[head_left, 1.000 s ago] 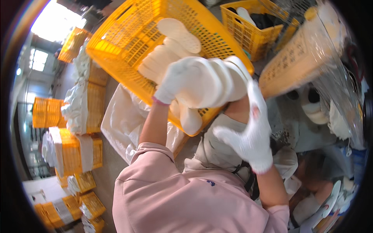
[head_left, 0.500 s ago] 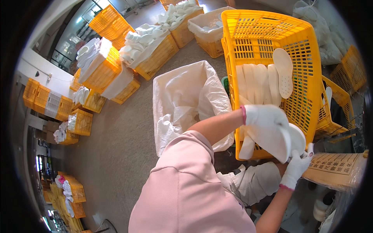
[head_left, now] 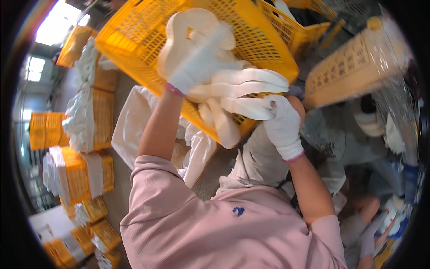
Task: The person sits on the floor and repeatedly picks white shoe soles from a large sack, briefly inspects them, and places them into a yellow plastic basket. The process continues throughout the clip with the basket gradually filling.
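A yellow plastic crate (head_left: 134, 51) in front of me holds several white insoles (head_left: 190, 24), stacked and leaning at its far side. My left hand (head_left: 201, 67), in a white glove with a pink cuff, reaches into the crate over them. Motion smears its fingers, so its grip is hidden. At the crate's near right corner my right hand (head_left: 285, 123), gloved alike, is closed on the end of a white insole (head_left: 246, 107). More insoles (head_left: 251, 80) lie fanned just above it. Below the left hand, other loose insoles (head_left: 224, 125) rest against the crate's near edge.
A crate with a white liner (head_left: 134, 116) stands behind my left arm. Filled yellow crates (head_left: 103, 116) line the left side. To the right are a wrapped cardboard box (head_left: 345, 67) and another yellow crate (head_left: 291, 29). Another person's arm (head_left: 369, 208) shows at lower right.
My view has swung to the right, so the crate appears higher and tilted. My left hand has moved from beside the right hand into the crate. The insoles near the right hand now lie fanned.
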{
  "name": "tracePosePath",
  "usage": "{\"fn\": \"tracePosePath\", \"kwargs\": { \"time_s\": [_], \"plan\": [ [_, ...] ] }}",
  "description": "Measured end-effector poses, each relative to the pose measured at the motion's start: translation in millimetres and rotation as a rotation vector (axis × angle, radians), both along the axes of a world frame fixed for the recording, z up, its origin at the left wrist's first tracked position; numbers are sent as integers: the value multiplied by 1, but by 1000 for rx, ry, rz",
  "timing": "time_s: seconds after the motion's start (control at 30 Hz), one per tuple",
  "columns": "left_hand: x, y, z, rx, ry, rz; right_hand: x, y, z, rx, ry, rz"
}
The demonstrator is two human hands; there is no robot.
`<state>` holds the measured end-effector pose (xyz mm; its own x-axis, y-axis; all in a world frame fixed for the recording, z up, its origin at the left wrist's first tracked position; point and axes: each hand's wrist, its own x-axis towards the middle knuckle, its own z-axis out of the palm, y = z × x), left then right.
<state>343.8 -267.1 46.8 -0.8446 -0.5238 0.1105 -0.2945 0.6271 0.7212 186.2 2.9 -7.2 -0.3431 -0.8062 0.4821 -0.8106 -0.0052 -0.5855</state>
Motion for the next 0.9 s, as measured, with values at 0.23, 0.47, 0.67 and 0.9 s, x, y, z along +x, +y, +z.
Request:
{"fn": "tracePosePath", "kwargs": {
  "time_s": [0.23, 0.47, 0.67, 0.9],
  "plan": [
    [-94, 72, -68, -163, -131, -277, 22, 52, 58, -52, 141, 148],
    [-92, 32, -23, -154, 87, 130, -13, 11, 47, 312, 210, -28],
    [-24, 10, 3, 86, 439, 13, -19, -39, 59, -30, -254, 172],
    [-16, 89, -4, 66, 473, 294, 35, -41, 50, 193, -337, 71]
  ]
}}
